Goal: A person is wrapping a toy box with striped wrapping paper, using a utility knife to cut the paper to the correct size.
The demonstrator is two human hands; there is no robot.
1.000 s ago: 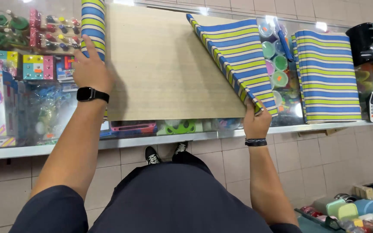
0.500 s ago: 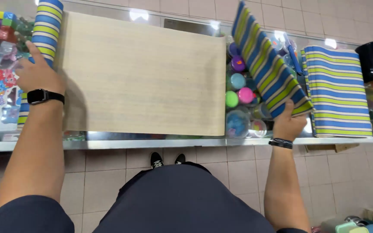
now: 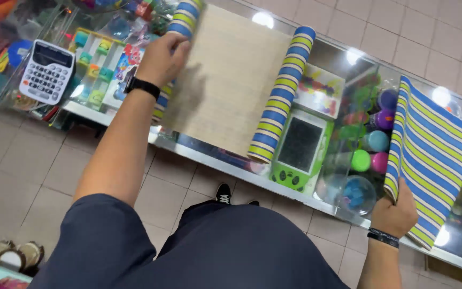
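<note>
Striped wrapping-paper sheet, plain side up on the glass counter, both ends curled; its rolled ends run away from the body. Left hand is pressed flat on the far-left roll (nearer hand). Right hand, well apart, is closed on a folded striped sheet.

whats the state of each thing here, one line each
left hand: pressing flat on the sheet's left roll
right hand: gripping a cut striped sheet
wrapping paper sheet: plain side up, both edges curled into rolls
right-edge roll: curled up, free of both hands
cut striped sheet: lifted, stripes showing
calculator: lying face up on the glass counter
</note>
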